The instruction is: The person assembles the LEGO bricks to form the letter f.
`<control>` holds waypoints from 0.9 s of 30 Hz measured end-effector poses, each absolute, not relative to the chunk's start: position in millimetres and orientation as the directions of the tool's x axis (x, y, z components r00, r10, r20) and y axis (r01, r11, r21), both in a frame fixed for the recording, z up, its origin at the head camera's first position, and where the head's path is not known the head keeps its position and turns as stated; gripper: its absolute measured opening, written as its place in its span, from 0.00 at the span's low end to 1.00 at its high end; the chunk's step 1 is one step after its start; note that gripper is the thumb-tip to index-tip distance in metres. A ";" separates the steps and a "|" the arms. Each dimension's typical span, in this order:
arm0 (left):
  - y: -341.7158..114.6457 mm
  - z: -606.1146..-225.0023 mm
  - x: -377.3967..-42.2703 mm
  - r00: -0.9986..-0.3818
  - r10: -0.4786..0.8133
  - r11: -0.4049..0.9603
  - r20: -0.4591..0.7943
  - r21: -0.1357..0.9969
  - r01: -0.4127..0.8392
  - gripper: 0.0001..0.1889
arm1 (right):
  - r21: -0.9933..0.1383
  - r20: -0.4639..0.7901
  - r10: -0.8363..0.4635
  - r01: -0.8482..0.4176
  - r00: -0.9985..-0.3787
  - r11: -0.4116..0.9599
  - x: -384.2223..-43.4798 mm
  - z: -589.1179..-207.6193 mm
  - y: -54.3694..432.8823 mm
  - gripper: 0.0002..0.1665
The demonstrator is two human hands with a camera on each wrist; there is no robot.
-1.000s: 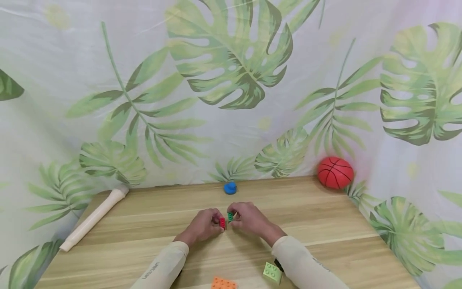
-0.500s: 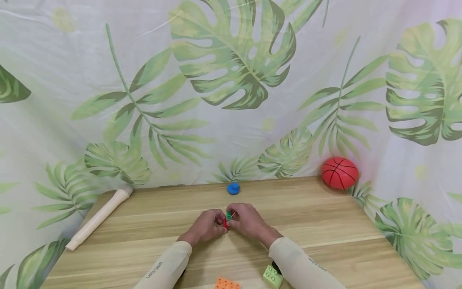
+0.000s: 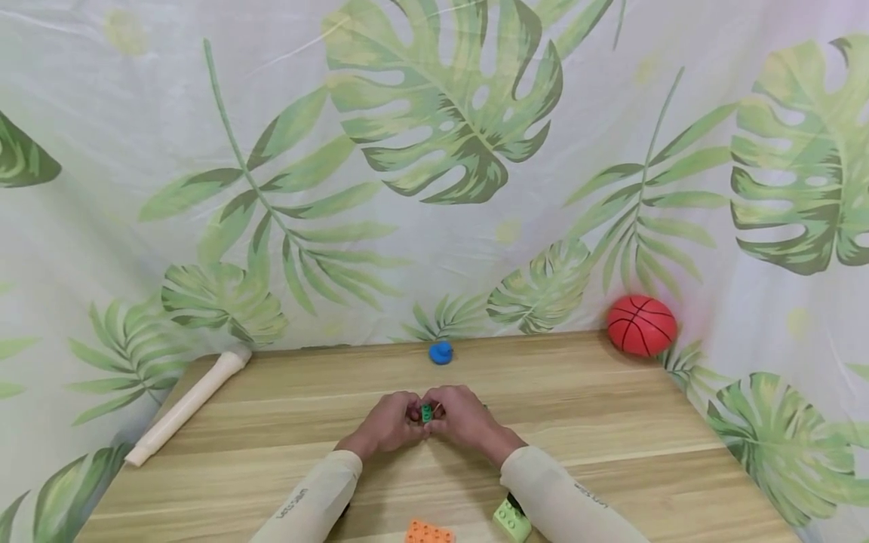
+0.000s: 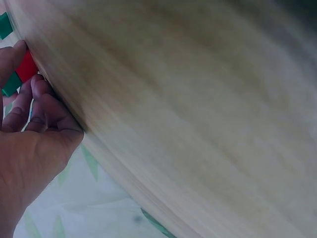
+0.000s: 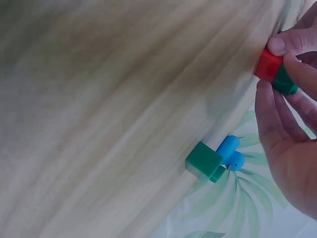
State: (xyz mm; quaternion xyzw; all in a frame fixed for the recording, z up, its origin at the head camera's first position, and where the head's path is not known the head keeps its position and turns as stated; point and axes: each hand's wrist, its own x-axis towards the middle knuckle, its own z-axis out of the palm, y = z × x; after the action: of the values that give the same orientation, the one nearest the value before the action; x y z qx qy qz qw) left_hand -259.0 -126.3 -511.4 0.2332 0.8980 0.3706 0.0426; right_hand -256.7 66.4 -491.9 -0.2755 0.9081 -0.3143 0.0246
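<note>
My left hand [image 3: 390,422] and right hand [image 3: 465,418] meet over the middle of the table. Between their fingertips are a small red toy brick [image 5: 269,65] and a green toy brick [image 3: 426,412], pressed face to face. The left fingers pinch the red brick, which is hidden in the head view but shows in both wrist views. The right fingers pinch the green one. A second green brick [image 5: 204,162] stands on the table beyond the right hand, with the blue toy duck [image 3: 441,353] farther back.
An orange brick [image 3: 429,532] and a light green brick [image 3: 512,520] lie near the front, the latter beside the right sleeve. A red ball [image 3: 641,326] sits at the back right corner. Along the left edge lies a pale tube-shaped object [image 3: 186,407]. Leaf-print cloth hangs behind.
The hands have closed together. The red and green bricks, apart one second ago, now touch, and the red one has gone out of sight in the head view.
</note>
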 end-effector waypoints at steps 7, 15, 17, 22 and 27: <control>-128.5 -509.4 -259.8 -0.885 0.455 0.614 0.098 0.685 0.392 0.10 | -0.535 0.140 -0.479 -0.473 -0.867 0.700 -259.6 -488.3 61.7 0.14; -129.2 -510.2 -261.0 -0.884 0.455 0.612 0.103 0.685 0.395 0.10 | -0.557 0.108 -0.446 -0.425 -0.889 0.713 -257.3 -488.4 59.8 0.15; -128.6 -510.6 -261.0 -0.883 0.456 0.615 0.107 0.680 0.400 0.11 | -0.571 0.099 -0.441 -0.413 -0.892 0.709 -256.3 -489.8 60.1 0.14; -126.8 -511.6 -261.5 -0.886 0.450 0.621 0.111 0.674 0.400 0.12 | -0.574 0.107 -0.442 -0.419 -0.890 0.704 -255.1 -489.1 61.2 0.14; -126.4 -511.5 -260.2 -0.890 0.448 0.619 0.089 0.687 0.380 0.12 | -0.512 0.110 -0.474 -0.459 -0.874 0.726 -250.7 -485.4 62.2 0.13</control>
State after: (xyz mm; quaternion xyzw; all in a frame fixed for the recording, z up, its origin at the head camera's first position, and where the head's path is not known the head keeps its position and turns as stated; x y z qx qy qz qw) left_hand -260.2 -126.4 -511.5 0.2305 0.8985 0.3708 0.0456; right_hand -250.7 62.2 -485.4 -0.2510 0.9290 -0.2717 0.0140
